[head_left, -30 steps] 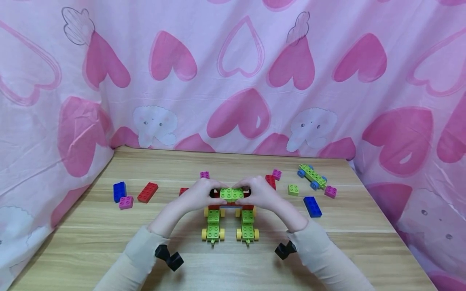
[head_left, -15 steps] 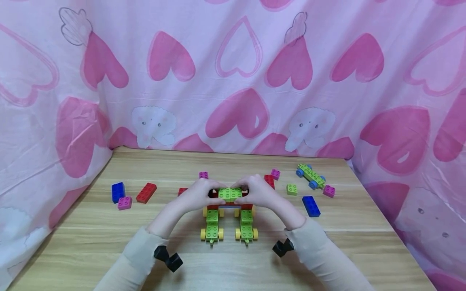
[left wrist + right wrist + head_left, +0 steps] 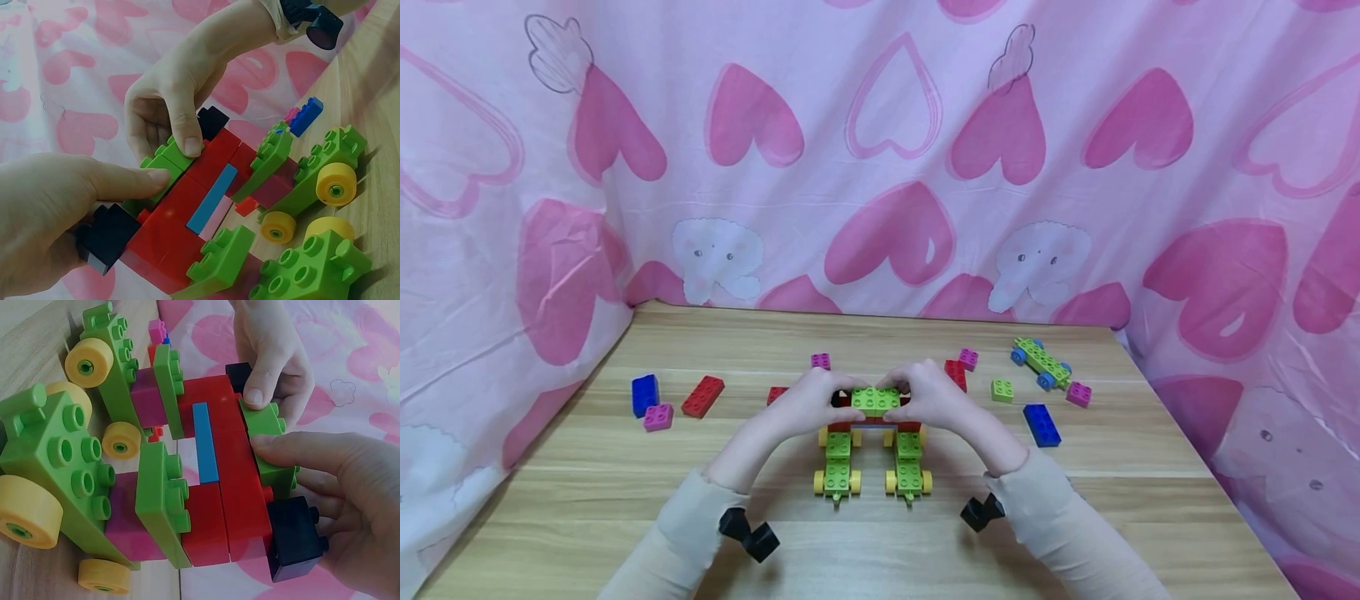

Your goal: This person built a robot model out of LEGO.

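Observation:
My left hand [image 3: 808, 402] and right hand [image 3: 936, 396] face each other over a built brick figure, pinching the two light green bricks [image 3: 876, 402] on its top between thumbs and fingers. Below these, red bricks [image 3: 240, 475] form a crosspiece, with a blue strip [image 3: 206, 444] across the middle. Black bricks [image 3: 294, 531] stick out at both ends, close to the palms. The figure stands on two green wheeled bases, one at left [image 3: 837, 475] and one at right [image 3: 909, 477], with yellow wheels [image 3: 336, 184]. Purple bricks [image 3: 149, 397] join the bases to the upper part.
Left on the wooden table [image 3: 880, 550] lie a blue brick [image 3: 644, 395], a pink brick [image 3: 658, 417] and a red brick [image 3: 703, 397]. Toward the right are a green brick [image 3: 1002, 391], a blue brick [image 3: 1042, 425] and a green car base with blue wheels [image 3: 1041, 363]. A heart-patterned curtain [image 3: 880, 167] encloses the table.

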{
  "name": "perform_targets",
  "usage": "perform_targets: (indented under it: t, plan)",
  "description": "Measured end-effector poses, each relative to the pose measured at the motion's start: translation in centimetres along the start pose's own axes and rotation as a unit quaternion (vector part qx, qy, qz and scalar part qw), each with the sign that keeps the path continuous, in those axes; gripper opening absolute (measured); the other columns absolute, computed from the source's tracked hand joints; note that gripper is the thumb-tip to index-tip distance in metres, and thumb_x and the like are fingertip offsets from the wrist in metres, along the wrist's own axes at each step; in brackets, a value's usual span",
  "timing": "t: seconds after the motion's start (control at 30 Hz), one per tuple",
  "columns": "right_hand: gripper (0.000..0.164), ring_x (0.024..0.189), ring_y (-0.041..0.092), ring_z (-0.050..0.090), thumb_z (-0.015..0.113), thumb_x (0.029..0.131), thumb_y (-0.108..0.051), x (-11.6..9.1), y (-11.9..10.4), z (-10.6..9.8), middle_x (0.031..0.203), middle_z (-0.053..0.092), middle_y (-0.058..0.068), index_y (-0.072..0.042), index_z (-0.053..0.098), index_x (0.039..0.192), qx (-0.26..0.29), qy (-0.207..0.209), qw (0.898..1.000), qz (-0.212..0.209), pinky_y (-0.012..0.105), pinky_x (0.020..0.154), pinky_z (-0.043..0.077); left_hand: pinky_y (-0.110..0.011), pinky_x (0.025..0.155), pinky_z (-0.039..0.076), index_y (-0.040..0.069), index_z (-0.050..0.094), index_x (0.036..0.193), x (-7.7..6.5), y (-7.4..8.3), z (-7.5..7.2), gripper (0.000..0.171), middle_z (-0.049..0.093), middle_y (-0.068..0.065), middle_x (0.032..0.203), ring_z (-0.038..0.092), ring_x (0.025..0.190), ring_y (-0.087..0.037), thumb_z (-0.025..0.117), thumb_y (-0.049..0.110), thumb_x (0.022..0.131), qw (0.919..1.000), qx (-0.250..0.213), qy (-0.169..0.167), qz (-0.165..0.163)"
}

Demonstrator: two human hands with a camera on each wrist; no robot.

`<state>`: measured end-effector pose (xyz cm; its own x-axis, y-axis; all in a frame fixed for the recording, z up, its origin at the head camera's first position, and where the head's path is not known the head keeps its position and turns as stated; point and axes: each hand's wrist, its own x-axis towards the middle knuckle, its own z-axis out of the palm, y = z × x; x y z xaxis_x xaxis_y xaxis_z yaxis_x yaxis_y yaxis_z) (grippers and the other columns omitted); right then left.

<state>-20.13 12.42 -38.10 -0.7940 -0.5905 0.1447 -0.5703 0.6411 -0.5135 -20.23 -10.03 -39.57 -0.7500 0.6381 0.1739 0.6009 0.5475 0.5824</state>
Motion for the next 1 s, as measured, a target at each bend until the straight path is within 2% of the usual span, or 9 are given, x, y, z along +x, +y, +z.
perform_targets:
  t: [0.27, 0.53, 1.0]
  plan:
    - [0.034, 0.086, 0.012, 0.068, 0.085, 0.075, -0.013, 0.03, -0.06, -0.07, 0.099, 0.075, 0.005, -0.007, 0.074, 0.107, 0.010, 0.000, 1.000, 0.003, 0.029, 0.078, 0.059, -0.032, 0.082, 0.058, 0.011, 0.070, 0.121, -0.01, -0.14, -0.01, 0.037, 0.073, -0.002, 0.110, 0.066, 0.088, -0.007, 0.075, 0.026, 0.087, 0.9999, -0.015, 0.001, 0.000]
    - [0.034, 0.086, 0.013, 0.069, 0.084, 0.076, -0.013, 0.08, 0.08, -0.08, 0.101, 0.075, 0.006, -0.006, 0.074, 0.107, 0.009, -0.001, 1.000, -0.006, 0.029, 0.078, 0.059, -0.036, 0.083, 0.058, 0.010, 0.069, 0.123, 0.11, -0.21, -0.09, 0.039, 0.073, -0.002, 0.110, 0.066, 0.089, -0.007, 0.073, 0.027, 0.088, 0.9996, -0.022, -0.014, -0.006]
    - [0.034, 0.089, 0.014, 0.069, 0.083, 0.077, -0.014, 0.11, -0.02, -0.25, 0.103, 0.075, 0.007, -0.006, 0.075, 0.108, 0.004, -0.007, 1.000, -0.003, 0.029, 0.079, 0.059, -0.035, 0.083, 0.058, 0.010, 0.069, 0.122, 0.13, -0.41, 0.04, 0.037, 0.074, -0.003, 0.110, 0.066, 0.089, -0.007, 0.073, 0.024, 0.088, 0.9999, -0.002, -0.012, 0.010]
